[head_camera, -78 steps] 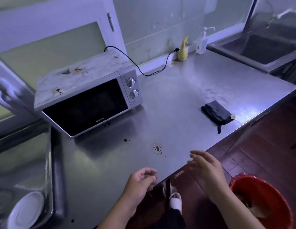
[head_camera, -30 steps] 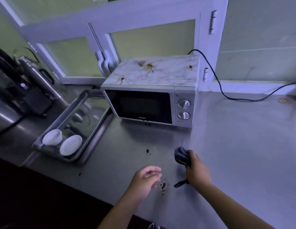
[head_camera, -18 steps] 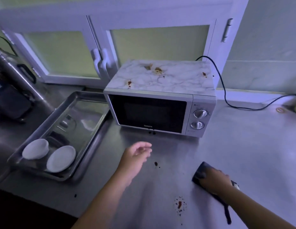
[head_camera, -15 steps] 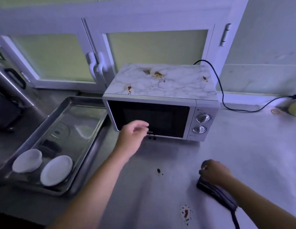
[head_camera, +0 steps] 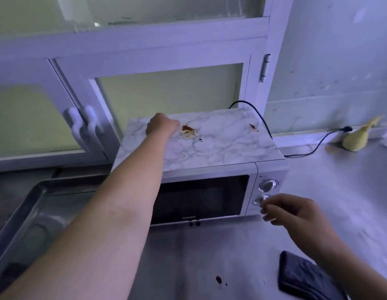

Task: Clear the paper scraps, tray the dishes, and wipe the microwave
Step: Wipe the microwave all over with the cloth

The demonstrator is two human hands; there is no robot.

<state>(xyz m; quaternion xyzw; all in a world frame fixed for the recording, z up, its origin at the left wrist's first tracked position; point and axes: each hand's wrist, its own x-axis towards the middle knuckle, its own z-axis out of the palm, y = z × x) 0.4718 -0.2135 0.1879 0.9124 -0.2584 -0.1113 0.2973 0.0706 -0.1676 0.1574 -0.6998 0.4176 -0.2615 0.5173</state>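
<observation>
The microwave (head_camera: pixel 201 198) stands on the steel counter, its marbled top carrying brown scraps or stains (head_camera: pixel 188 131) in the middle and another (head_camera: pixel 253 127) at the right. My left hand (head_camera: pixel 161 126) reaches over the top, knuckles bunched just left of the middle scrap; its fingertips are hidden. My right hand (head_camera: pixel 289 211) hovers in front of the two knobs, fingers loosely curled and holding nothing. A dark folded cloth (head_camera: pixel 302 276) lies on the counter below my right forearm.
A steel tray (head_camera: pixel 26 208) sits left of the microwave, mostly behind my left arm. The black power cord (head_camera: pixel 307 151) runs right to a wall plug beside a yellow spray bottle (head_camera: pixel 357 138). A brown spot (head_camera: pixel 218 279) marks the counter. White cabinet doors stand behind.
My right hand let go of the dark cloth and rose toward the knobs. My left hand moved from the microwave door up onto its top. The view came closer.
</observation>
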